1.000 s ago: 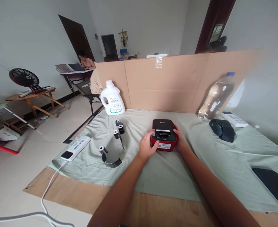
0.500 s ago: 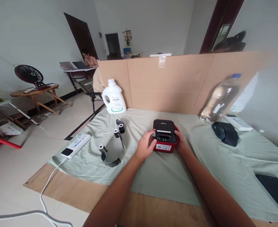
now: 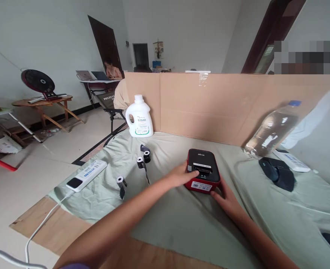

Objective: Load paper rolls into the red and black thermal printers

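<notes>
Left hand point(image 3: 180, 176) at eight o'clock and right hand point(image 3: 228, 200) at five are clasping the printer point(image 3: 201, 158). Its length is pointing toward twelve.

Clock centred on my one black-and-red box point(image 3: 202, 160): my two hands, left hand point(image 3: 179, 175) at 9, right hand point(image 3: 229, 198) at 4. Three small rolls point(image 3: 140, 163), 9 o'clock. One corded white strip point(image 3: 88, 174), farther out at 9. One white jug point(image 3: 140, 118), 10. Two laptops point(image 3: 99, 76), 10, far back. One fan point(image 3: 38, 81), 10, farthest. One blue-capped bottle point(image 3: 274, 129), 2.
</notes>
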Action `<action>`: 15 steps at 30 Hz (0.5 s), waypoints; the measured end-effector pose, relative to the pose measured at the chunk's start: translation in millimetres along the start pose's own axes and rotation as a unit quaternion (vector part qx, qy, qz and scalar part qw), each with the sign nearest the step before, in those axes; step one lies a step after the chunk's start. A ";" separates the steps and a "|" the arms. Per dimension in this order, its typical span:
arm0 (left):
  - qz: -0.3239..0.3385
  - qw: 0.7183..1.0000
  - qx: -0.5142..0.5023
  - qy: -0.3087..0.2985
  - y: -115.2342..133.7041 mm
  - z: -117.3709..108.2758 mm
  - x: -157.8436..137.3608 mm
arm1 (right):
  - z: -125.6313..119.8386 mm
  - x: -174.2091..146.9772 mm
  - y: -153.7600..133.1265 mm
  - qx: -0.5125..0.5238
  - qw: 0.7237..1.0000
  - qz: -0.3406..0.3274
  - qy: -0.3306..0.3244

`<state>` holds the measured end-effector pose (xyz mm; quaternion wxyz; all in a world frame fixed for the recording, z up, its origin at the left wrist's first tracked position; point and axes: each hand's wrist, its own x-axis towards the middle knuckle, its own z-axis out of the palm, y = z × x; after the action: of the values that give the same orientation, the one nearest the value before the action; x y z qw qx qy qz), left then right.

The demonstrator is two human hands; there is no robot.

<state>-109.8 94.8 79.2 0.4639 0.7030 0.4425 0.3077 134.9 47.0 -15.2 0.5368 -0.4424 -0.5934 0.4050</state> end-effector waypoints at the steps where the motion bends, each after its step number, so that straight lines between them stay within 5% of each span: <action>1: 0.014 1.000 -0.008 0.011 -7.0 7.1 0.6 | 1.9 -1.4 -2.9 -0.043 0.999 -0.011 0.007; 3: 0.018 0.999 -0.014 0.044 -17.0 11.6 3.5 | 11.3 4.2 -10.3 -0.083 0.996 -0.032 0.026; 6: 0.008 0.997 -0.022 0.077 -22.1 -10.7 15.9 | 36.6 33.4 -23.2 -0.068 0.996 -0.054 0.030; 15: -0.025 0.975 -0.149 0.165 -28.2 -152.3 70.6 | 152.9 180.9 -33.2 -0.006 0.986 -0.161 -0.049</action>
<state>-218.1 221.7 112.5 0.4913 0.5545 0.4795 0.4703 -26.1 210.5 52.3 0.5628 -0.3242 -0.6845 0.3312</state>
